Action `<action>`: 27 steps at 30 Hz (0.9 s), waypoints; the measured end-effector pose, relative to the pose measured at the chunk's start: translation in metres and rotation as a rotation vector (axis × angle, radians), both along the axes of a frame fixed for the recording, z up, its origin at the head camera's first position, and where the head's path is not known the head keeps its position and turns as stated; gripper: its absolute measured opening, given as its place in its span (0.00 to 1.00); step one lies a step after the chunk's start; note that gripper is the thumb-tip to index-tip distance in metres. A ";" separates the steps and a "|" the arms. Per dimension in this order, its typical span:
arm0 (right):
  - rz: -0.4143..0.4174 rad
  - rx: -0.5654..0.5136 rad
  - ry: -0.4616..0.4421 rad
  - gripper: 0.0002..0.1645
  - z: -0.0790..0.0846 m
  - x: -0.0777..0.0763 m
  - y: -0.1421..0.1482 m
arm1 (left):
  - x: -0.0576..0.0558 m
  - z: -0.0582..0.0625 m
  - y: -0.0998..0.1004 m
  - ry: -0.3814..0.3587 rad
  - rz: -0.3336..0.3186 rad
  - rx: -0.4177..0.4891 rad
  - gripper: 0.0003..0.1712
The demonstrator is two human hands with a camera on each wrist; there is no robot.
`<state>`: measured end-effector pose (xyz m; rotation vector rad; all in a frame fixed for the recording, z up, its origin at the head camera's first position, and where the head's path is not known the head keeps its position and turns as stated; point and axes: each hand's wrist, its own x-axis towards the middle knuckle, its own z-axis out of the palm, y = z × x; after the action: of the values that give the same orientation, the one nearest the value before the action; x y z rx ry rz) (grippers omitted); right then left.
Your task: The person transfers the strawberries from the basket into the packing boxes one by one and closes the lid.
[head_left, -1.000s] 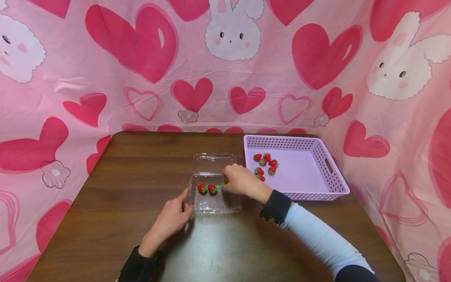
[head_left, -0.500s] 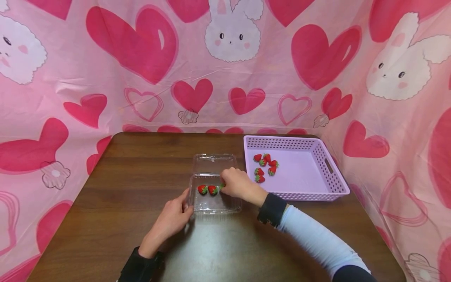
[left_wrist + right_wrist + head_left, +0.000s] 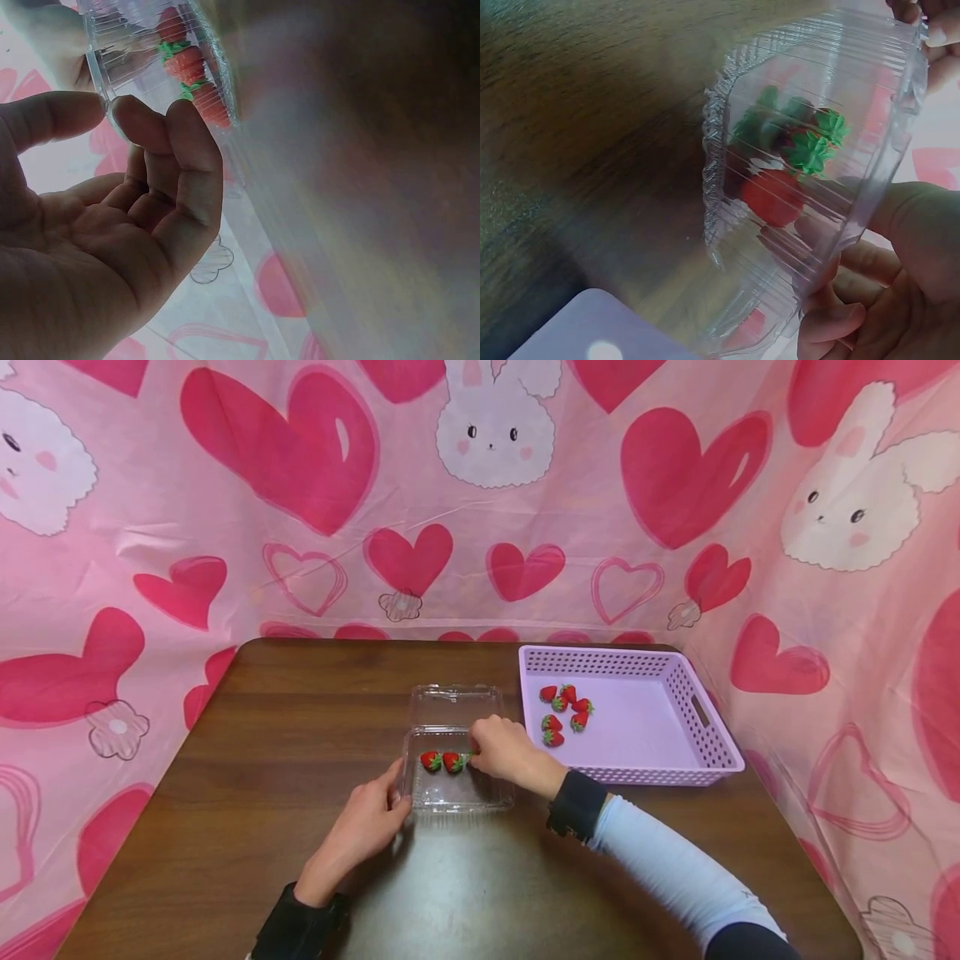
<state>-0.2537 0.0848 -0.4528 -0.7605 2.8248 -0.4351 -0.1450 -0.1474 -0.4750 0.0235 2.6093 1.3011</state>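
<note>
A clear plastic clamshell container [image 3: 450, 797] stands with its lid [image 3: 456, 706] folded back. Two strawberries [image 3: 452, 762] lie side by side in its base. My left hand [image 3: 371, 810] pinches the left rim between thumb and fingers, as the left wrist view also shows [image 3: 112, 217]. Inside the right half of the base, my right hand [image 3: 513, 752] holds a third strawberry [image 3: 772, 199] between thumb and fingers, close to the other two. The head view hides most of that berry behind the fingers; the right wrist view shows it through the clear wall.
A lilac perforated basket [image 3: 645, 777] stands at the right, close to the container. Several strawberries [image 3: 579, 721] lie in its left part. Both rest on a brown wooden table [image 3: 300, 693], with a pink heart-patterned cloth [image 3: 525, 510] hanging behind and at the sides.
My right hand has shifted slightly left inside the container, bringing its strawberry closer to the two others, and then stayed nearly still. My left hand keeps its grip on the rim.
</note>
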 end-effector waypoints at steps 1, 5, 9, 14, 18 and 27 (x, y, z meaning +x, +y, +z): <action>-0.002 -0.001 0.001 0.09 -0.001 0.000 0.000 | 0.000 0.000 0.000 0.003 -0.001 0.000 0.41; -0.010 -0.025 -0.020 0.09 -0.002 0.000 0.001 | 0.000 0.000 0.000 0.023 -0.005 -0.008 0.41; 0.001 -0.030 -0.019 0.09 -0.002 0.000 0.002 | -0.001 0.000 0.000 0.030 -0.007 -0.014 0.41; 0.008 -0.022 -0.026 0.08 -0.001 0.001 0.002 | -0.001 0.000 -0.001 0.032 -0.007 -0.017 0.41; -0.002 -0.029 -0.057 0.08 -0.001 0.002 0.001 | -0.001 0.000 0.000 0.025 -0.005 -0.012 0.41; -0.018 -0.006 -0.042 0.09 -0.001 0.002 -0.001 | -0.001 0.000 0.000 0.011 0.000 -0.010 0.41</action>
<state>-0.2516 0.0838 -0.4540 -0.7187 2.7946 -0.4572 -0.1457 -0.1473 -0.4745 0.0294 2.6243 1.2915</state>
